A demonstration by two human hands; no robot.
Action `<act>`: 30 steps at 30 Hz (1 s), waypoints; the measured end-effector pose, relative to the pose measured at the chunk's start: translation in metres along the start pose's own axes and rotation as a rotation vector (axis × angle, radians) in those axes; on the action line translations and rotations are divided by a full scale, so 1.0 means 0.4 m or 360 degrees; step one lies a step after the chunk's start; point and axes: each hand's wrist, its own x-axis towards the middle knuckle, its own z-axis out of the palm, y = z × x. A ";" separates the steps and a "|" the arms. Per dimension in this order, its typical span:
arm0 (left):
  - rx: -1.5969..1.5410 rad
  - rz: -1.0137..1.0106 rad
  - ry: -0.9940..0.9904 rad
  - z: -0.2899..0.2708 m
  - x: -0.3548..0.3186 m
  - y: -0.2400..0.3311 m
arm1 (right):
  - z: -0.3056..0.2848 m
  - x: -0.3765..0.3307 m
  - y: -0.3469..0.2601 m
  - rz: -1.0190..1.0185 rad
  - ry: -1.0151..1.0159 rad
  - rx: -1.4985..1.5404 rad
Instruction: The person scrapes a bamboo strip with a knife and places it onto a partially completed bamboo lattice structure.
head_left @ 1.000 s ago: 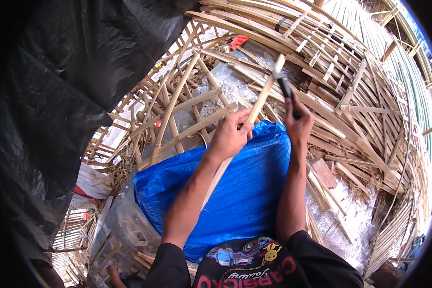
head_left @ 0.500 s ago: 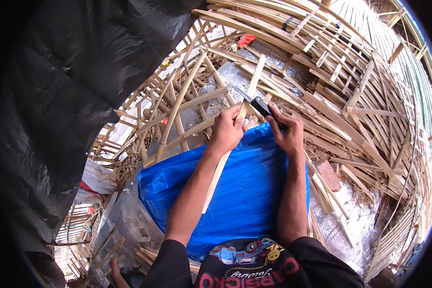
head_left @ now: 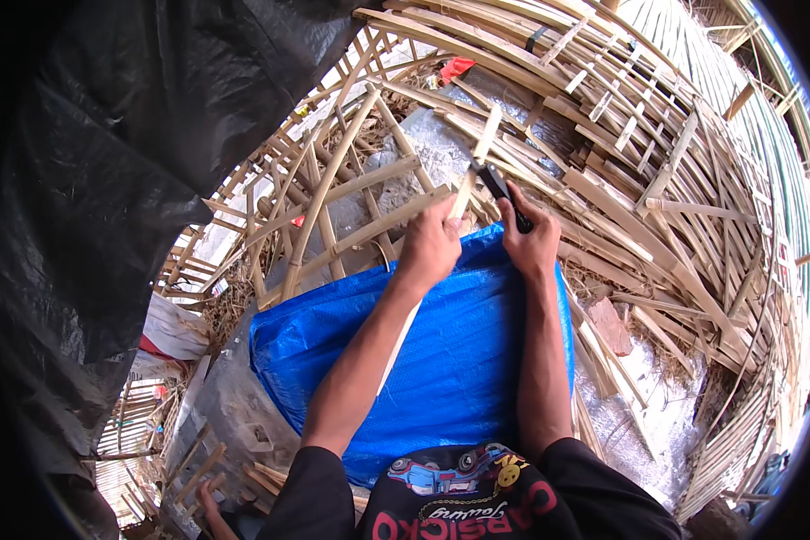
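My left hand [head_left: 430,243] is closed round a long, pale bamboo strip [head_left: 484,144], which slants from up ahead down past my left forearm. In my right hand [head_left: 533,236] is a knife with a black handle [head_left: 495,184], its blade against the strip just above my left fist. Motion and the strip hide much of the blade. A blue tarp [head_left: 459,346] covers my lap beneath both forearms, and the lower end of the strip lies over it.
Crossed bamboo poles [head_left: 333,193] form a frame ahead on the left. Stacked bamboo strips [head_left: 639,207] fill the right side. A black plastic sheet [head_left: 108,171] hangs at the left. A reddish brick piece [head_left: 610,326] lies right of the tarp. Another person's hand [head_left: 209,495] shows at lower left.
The knife has turned steeper, and its blade, earlier plainly visible across the strip, is now mostly hidden. My right hand has shifted slightly left. My left hand keeps its hold on the strip.
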 end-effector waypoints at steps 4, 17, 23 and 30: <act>0.0004 0.0220 0.0141 0.059 -0.013 -0.055 | -0.002 0.016 -0.006 0.0267 0.0004 -0.0116; -0.0748 -0.0357 -0.0190 -0.055 -0.139 -0.120 | 0.013 0.006 0.024 -0.0066 -0.0145 0.0048; -0.0422 -0.0530 -0.0110 -0.047 -0.137 -0.138 | -0.002 -0.049 -0.064 -0.0377 -0.0649 -0.0312; -0.0856 -0.0588 -0.0117 -0.021 -0.134 -0.143 | -0.024 -0.086 -0.086 -0.0241 -0.0774 -0.0298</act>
